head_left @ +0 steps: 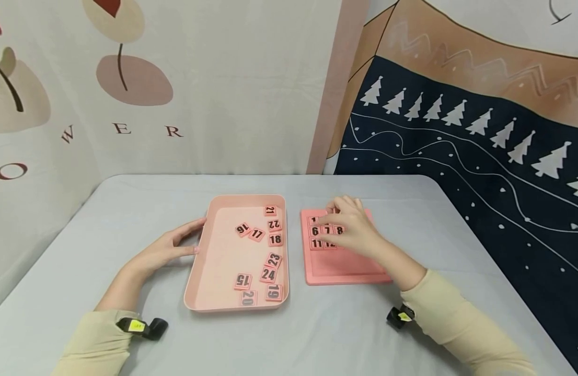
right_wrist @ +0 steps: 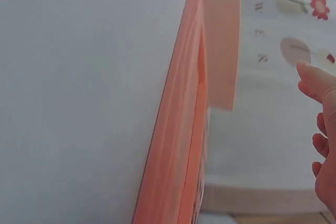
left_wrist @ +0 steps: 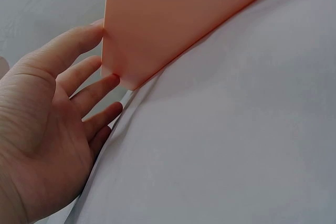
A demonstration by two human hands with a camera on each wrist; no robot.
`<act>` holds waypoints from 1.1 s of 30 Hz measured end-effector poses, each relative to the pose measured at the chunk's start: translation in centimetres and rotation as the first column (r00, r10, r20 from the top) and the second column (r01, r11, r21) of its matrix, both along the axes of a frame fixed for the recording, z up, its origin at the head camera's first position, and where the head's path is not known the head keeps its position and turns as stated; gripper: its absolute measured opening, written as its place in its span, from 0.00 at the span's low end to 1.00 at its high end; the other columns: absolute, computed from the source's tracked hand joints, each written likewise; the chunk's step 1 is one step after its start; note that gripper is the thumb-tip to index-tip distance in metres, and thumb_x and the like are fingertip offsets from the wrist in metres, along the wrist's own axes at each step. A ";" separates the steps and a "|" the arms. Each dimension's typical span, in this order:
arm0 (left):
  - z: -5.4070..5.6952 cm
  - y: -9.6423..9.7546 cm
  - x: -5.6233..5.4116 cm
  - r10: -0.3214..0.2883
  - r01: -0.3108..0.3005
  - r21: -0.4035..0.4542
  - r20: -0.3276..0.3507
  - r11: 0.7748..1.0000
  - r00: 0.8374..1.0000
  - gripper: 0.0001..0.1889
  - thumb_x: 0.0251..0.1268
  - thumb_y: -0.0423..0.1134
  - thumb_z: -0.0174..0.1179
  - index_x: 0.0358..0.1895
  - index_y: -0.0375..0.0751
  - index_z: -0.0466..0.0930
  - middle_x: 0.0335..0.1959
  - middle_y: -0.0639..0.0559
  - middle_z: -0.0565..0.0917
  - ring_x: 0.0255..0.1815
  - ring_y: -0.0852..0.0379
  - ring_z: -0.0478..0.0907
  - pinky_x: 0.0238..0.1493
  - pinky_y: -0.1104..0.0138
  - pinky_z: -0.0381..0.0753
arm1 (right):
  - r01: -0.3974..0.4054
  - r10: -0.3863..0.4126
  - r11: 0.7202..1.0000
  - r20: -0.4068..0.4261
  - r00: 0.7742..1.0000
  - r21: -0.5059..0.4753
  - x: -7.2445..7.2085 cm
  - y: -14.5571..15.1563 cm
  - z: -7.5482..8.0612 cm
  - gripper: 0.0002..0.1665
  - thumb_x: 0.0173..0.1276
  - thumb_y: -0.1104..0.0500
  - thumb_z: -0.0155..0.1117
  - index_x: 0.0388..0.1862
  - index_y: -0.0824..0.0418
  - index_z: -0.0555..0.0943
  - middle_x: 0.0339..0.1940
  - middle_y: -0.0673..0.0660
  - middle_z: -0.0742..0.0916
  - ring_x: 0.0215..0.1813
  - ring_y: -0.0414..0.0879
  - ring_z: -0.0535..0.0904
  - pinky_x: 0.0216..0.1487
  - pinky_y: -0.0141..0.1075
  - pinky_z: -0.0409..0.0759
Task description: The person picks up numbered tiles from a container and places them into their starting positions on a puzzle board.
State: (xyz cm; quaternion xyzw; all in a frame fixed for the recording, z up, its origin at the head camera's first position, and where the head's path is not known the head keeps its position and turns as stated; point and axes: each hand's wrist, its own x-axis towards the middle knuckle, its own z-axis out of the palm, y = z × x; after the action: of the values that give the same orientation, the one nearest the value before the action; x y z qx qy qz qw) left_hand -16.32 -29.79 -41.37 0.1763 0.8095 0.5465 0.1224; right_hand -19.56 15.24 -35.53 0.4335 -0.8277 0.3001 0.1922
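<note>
A pink tray [head_left: 211,271] on the table holds several loose number tiles, among them 15 [head_left: 242,281], 17 [head_left: 256,234] and 24 [head_left: 268,274]. My left hand [head_left: 164,249] rests against the tray's left side, fingertips touching the wall, as the left wrist view also shows. To the right lies a darker pink board [head_left: 345,267], with tiles 1 [head_left: 313,221], 6 [head_left: 314,231] and 11 [head_left: 316,244] in its left column. Over the board's upper part hovers my right hand [head_left: 352,224], covering some tiles. In the right wrist view its visible fingers hold nothing.
A pale cloth covers the table [head_left: 148,203]. Behind it hangs a light printed curtain [head_left: 251,104], with a dark tree-patterned fabric [head_left: 458,141] on the right. A narrow strip of table separates tray and board. Each wrist carries a small black camera [head_left: 155,329].
</note>
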 end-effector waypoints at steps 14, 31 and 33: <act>0.1 0.2 -0.2 -0.008 0.008 0.003 -0.003 1.000 1.000 0.36 0.65 0.35 0.61 0.74 0.38 0.54 0.74 0.43 0.56 0.74 0.43 0.46 0.59 0.83 0.56 | -0.035 0.034 0.999 0.065 0.997 0.026 1.4 -6.0 -0.5 0.17 0.48 0.51 0.80 0.38 0.51 0.89 0.37 0.46 0.72 0.42 0.44 0.63 0.46 0.43 0.58; 0.1 0.1 0.1 0.010 -0.010 -0.024 -0.018 1.000 1.000 0.36 0.65 0.36 0.62 0.74 0.39 0.56 0.74 0.43 0.58 0.74 0.43 0.47 0.59 0.83 0.55 | -0.261 0.198 0.861 0.185 0.963 0.436 1.5 -13.1 -2.4 0.23 0.49 0.39 0.74 0.47 0.37 0.86 0.40 0.42 0.70 0.45 0.38 0.60 0.51 0.37 0.57; 0.1 0.1 0.0 0.008 -0.009 -0.024 -0.020 1.000 1.000 0.36 0.65 0.36 0.62 0.74 0.39 0.56 0.74 0.43 0.58 0.74 0.43 0.47 0.60 0.83 0.55 | -0.280 0.207 0.831 0.201 0.958 0.480 1.4 -13.6 -2.4 0.24 0.50 0.40 0.74 0.48 0.35 0.85 0.43 0.41 0.71 0.47 0.37 0.61 0.54 0.37 0.58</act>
State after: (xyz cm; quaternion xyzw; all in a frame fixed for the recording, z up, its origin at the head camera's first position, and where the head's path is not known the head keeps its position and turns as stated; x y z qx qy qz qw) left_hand -16.27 -29.65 -41.24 0.1768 0.8178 0.5357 0.1140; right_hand -18.17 1.61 -37.93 0.5482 -0.8265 0.1254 -0.0263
